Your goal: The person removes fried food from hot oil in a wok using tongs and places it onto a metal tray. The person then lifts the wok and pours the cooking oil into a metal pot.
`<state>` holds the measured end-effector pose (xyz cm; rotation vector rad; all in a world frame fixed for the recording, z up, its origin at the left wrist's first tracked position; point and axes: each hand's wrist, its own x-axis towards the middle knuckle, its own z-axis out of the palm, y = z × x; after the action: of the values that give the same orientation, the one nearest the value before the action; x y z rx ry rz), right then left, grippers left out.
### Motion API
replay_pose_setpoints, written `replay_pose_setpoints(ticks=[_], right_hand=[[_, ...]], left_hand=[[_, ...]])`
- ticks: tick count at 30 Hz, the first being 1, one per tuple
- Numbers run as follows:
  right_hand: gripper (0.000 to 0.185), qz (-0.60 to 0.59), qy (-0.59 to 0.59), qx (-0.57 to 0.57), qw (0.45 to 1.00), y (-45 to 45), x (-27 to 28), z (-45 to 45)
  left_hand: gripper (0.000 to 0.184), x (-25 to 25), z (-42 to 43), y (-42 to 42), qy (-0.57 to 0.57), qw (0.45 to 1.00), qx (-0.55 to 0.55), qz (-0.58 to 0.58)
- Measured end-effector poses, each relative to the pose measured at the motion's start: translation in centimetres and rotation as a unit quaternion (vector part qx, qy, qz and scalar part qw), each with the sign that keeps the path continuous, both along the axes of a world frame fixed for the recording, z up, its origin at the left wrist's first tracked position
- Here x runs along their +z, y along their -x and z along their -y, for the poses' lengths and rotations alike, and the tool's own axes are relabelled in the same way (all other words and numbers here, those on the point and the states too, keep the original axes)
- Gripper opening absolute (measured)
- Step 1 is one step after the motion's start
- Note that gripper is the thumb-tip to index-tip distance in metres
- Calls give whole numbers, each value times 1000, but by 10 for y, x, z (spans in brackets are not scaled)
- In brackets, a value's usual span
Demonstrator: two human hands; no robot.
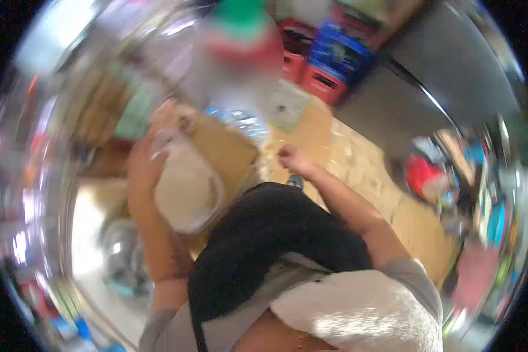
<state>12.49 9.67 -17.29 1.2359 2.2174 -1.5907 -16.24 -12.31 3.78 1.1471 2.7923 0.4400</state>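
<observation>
The pale pack point(188, 190) is by your left forearm, its top seemingly gripped by your left hand's point(149, 146) closed fingers. Carrying seems the step; it calls for steady hold. Right of the pack, your right hand point(293, 158) curls; I cannot tell its contents.

A narrow-strapped black apron point(270, 226) is worn over a grey short-sleeved shirt point(413, 278), with a fluffy white cloth point(358, 305) on top.
</observation>
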Motion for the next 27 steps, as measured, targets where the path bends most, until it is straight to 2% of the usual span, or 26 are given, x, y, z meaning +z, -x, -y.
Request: replay_pose_setpoints(ticks=[1,2,4,8,11,15,17,18,20,21,22,25,27], right_hand=[[32,-32,-66,24,997,-17,-50,0],[33,-11,-114,40,993,-37,-67,5],[34,36,-95,-31,994,-93,-80,24],[33,156,-112,-153,969,-218,-144,91],[30,336,-25,-167,927,-287,-114,142],[25,293,67,-409,862,-371,-132,242],[23,273,108,-448,844,-392,-141,273],[24,287,120,-393,865,-402,-150,282],[26,303,50,-163,938,-421,-196,301],[27,298,39,-123,946,-418,-199,294],[28,289,33,-109,950,-413,-199,278],[32,254,51,-187,948,-408,-200,213],[34,221,26,-239,945,-416,-197,156]], left_hand=[[57,-17,-3,11,40,999,-30,10],[59,-33,-7,22,77,995,-61,21],[69,-83,-11,44,37,979,-176,92],[63,-156,12,70,170,947,-206,181],[58,-177,25,79,247,929,-194,194],[53,-159,11,77,306,917,-201,160],[51,-140,-9,67,336,909,-208,134],[50,-129,-18,61,351,905,-211,116],[48,-101,-47,43,369,901,-220,66],[47,-86,-64,29,369,901,-227,36],[46,-71,-84,13,365,900,-237,5],[44,-35,-154,-54,301,907,-286,-76],[42,-38,-199,-102,207,918,-325,-96]])
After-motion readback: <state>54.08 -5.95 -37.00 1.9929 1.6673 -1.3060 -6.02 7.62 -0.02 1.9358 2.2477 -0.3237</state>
